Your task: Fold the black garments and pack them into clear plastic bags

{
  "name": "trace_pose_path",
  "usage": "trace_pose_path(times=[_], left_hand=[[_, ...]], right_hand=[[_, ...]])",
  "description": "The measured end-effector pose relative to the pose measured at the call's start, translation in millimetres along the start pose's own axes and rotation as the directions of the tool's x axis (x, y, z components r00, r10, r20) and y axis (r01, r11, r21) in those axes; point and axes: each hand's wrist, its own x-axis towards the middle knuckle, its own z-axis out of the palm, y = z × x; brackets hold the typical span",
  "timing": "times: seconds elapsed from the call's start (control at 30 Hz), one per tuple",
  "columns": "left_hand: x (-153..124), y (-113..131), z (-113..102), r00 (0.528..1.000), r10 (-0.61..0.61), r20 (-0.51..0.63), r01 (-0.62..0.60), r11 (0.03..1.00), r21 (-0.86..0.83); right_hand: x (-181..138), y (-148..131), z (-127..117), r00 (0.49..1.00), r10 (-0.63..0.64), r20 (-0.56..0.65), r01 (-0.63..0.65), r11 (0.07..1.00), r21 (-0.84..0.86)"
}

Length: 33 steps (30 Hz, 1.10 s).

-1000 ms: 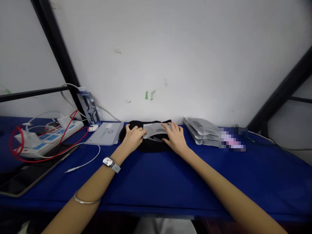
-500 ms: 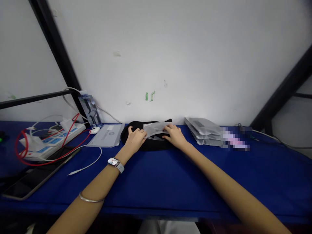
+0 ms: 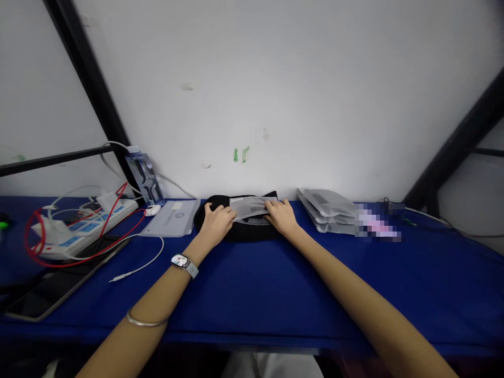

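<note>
The blue worktop (image 3: 255,294) fills the bottom of the frame. A black cloth (image 3: 244,233) lies in the middle of it, close to the white wall. On top of the cloth is a clear bag (image 3: 250,206). Its long side runs left to right across the frame, and it lies almost flat. My left hand (image 3: 216,223) grips the bag's left end and my right hand (image 3: 281,218) grips its right end. The bag sits between my bent fingers (image 3: 228,211), and their tips touch its edges.
</note>
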Motion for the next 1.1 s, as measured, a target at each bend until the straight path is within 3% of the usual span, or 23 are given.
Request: trace_pose_path(times=[0.13, 0.27, 0.37, 0.57, 0.83, 1.0, 1.1], left_hand=[[-1, -3, 2, 1.0, -0.022, -0.022, 0.022, 1.0, -0.018], [-1, -6, 4, 0.994, -0.097, -0.04, 0.095, 0.994, -0.061], [-2, -6, 2, 0.988, -0.156, -0.005, 0.155, 0.985, -0.075], [-2, -4, 2, 0.989, -0.149, -0.015, 0.148, 0.985, -0.086], [-2, -4, 4, 0.989, -0.144, -0.036, 0.14, 0.986, -0.095], [-2, -5, 5, 0.986, -0.162, -0.035, 0.157, 0.981, -0.118], [-2, -6, 6, 0.985, -0.168, -0.031, 0.163, 0.979, -0.126]], right_hand=[[-1, 5, -2, 1.0, -0.007, 0.003, 0.007, 1.0, 0.013], [-6, 16, -10, 0.985, -0.173, 0.027, 0.166, 0.972, 0.166], [-9, 21, -14, 0.976, -0.214, 0.029, 0.2, 0.947, 0.25], [-5, 17, -10, 0.989, -0.123, 0.082, 0.096, 0.956, 0.278], [2, -6, -13, 0.996, 0.029, 0.086, -0.034, 0.998, 0.055], [2, -7, -29, 0.977, -0.149, 0.152, 0.12, 0.975, 0.186], [3, -13, -28, 0.974, -0.196, 0.114, 0.162, 0.953, 0.257]])
